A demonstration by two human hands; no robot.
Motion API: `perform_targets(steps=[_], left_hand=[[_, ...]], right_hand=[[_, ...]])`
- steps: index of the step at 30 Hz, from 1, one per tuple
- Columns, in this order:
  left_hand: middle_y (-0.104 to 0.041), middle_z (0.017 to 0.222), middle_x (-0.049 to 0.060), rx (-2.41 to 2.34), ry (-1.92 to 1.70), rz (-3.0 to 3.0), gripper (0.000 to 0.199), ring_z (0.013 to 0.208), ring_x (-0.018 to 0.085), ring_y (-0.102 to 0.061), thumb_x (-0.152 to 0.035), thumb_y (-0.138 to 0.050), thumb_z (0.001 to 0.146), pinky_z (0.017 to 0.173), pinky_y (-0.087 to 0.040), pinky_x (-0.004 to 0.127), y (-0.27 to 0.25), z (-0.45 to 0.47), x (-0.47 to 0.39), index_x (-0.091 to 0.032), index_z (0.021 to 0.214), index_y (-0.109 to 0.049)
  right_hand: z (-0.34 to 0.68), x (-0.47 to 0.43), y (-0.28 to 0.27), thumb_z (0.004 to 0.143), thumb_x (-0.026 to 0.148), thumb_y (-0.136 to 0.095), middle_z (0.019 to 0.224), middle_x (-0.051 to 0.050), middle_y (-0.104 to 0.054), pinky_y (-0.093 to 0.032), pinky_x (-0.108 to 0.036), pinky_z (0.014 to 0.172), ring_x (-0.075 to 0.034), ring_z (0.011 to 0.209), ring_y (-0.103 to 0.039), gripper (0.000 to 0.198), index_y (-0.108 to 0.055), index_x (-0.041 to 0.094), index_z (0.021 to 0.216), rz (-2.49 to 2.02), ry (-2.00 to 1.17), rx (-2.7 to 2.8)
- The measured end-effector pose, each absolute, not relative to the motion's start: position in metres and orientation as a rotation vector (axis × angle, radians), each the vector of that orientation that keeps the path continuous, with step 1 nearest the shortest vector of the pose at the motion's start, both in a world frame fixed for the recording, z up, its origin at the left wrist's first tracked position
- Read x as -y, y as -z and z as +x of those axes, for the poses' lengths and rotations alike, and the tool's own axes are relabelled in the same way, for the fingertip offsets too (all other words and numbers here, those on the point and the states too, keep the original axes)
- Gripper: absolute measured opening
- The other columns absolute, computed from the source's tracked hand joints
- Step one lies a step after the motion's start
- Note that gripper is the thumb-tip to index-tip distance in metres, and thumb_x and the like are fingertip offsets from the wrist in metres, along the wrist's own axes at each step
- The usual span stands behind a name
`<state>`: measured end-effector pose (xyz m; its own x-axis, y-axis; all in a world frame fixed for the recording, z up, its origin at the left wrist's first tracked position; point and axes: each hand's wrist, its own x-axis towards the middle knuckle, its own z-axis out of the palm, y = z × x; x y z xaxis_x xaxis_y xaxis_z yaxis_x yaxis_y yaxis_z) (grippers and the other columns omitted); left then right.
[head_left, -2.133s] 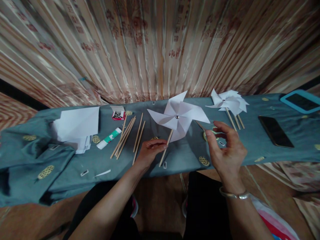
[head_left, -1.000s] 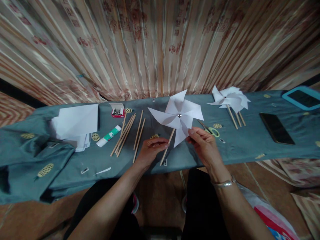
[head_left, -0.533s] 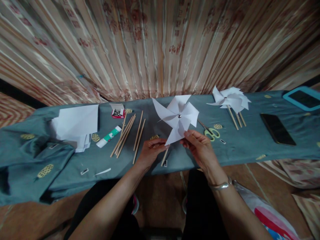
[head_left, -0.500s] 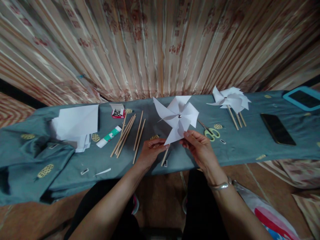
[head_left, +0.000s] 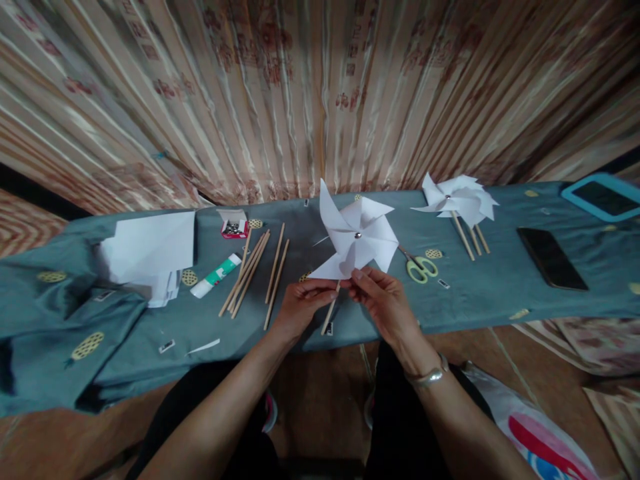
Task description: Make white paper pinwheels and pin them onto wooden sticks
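Observation:
A white paper pinwheel with a shiny pin at its centre is held up over the middle of the table. Its wooden stick slants down below the blades. My left hand is closed around the upper stick, just under the paper. With thumb and fingers together, my right hand pinches at the lower blade from the right side; whether it also grips the stick is hidden. Part of a pair of green-handled scissors shows to the right of the pinwheel.
Several wooden sticks, a glue stick and a box of pins lie left. Farther left is a paper stack. At right lie finished pinwheels, a phone and a blue-framed tablet. A curtain hangs behind.
The pinwheel's blades have turned on the pin. My right hand has moved left and closer to my left hand, near the stick. The left hand has stayed nearly in place.

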<state>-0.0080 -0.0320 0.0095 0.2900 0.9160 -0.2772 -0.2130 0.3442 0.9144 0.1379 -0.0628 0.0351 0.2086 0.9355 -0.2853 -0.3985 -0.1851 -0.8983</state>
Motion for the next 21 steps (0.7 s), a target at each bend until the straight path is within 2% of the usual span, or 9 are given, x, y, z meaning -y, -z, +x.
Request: perform_targets(steps=[7, 11, 14, 17, 19, 21], left_hand=[[-0.076, 0.075, 0.003, -1.001, -0.929, 0.920, 0.020, 0.073, 0.016, -0.066, -0.026, -0.084, 0.054, 0.078, -0.051, 0.029, -0.010, -0.011, 0.029, -0.019, 0.072, -0.079], [-0.075, 0.072, 0.002, -1.011, -0.937, 0.902, 0.019, 0.071, 0.015, -0.065, -0.025, -0.084, 0.052, 0.077, -0.051, 0.027, -0.011, -0.012, 0.026, -0.019, 0.069, -0.078], [-0.074, 0.070, 0.001, -1.015, -0.932, 0.902, 0.018, 0.068, 0.014, -0.064, -0.026, -0.084, 0.052, 0.074, -0.051, 0.027, -0.013, -0.013, 0.027, -0.020, 0.068, -0.078], [-0.075, 0.071, 0.003, -1.024, -0.920, 0.915, 0.019, 0.069, 0.015, -0.065, -0.026, -0.084, 0.052, 0.074, -0.051, 0.027, -0.013, -0.014, 0.028, -0.020, 0.068, -0.079], [-0.075, 0.072, 0.003, -1.029, -0.907, 0.927, 0.021, 0.071, 0.017, -0.065, -0.028, -0.085, 0.051, 0.075, -0.051, 0.029, -0.013, -0.015, 0.030, -0.019, 0.069, -0.079], [-0.075, 0.073, 0.004, -1.030, -0.884, 0.941, 0.023, 0.071, 0.017, -0.066, -0.029, -0.086, 0.050, 0.076, -0.051, 0.030, -0.013, -0.015, 0.031, -0.019, 0.070, -0.079]], right_hand=[[0.143, 0.071, -0.043, 0.060, 0.053, -0.083, 0.059, -0.001, -0.070, -0.038, -0.023, 0.048, -0.009, 0.049, -0.049, 0.036, -0.071, 0.019, 0.064, -1.354, -1.229, 0.817], [0.162, 0.085, -0.059, 0.070, 0.047, -0.079, 0.058, -0.001, -0.068, -0.038, -0.023, 0.046, -0.009, 0.048, -0.049, 0.029, -0.072, 0.020, 0.067, -1.376, -1.078, 1.005], [0.183, 0.089, -0.066, 0.076, 0.043, -0.076, 0.066, -0.001, -0.072, -0.045, -0.025, 0.053, -0.011, 0.055, -0.057, 0.020, -0.074, 0.022, 0.076, -1.367, -0.812, 0.980], [0.200, 0.086, -0.060, 0.076, 0.040, -0.078, 0.085, -0.002, -0.076, -0.052, -0.030, 0.071, -0.017, 0.078, -0.067, 0.021, -0.075, 0.025, 0.090, -1.364, -0.611, 0.844], [0.207, 0.081, -0.051, 0.073, 0.042, -0.080, 0.096, -0.004, -0.076, -0.052, -0.033, 0.081, -0.019, 0.089, -0.068, 0.027, -0.075, 0.025, 0.094, -1.358, -0.617, 0.813], [0.209, 0.077, -0.042, 0.073, 0.048, -0.079, 0.097, -0.004, -0.076, -0.052, -0.033, 0.081, -0.019, 0.088, -0.068, 0.031, -0.076, 0.025, 0.094, -1.353, -0.718, 0.793]])
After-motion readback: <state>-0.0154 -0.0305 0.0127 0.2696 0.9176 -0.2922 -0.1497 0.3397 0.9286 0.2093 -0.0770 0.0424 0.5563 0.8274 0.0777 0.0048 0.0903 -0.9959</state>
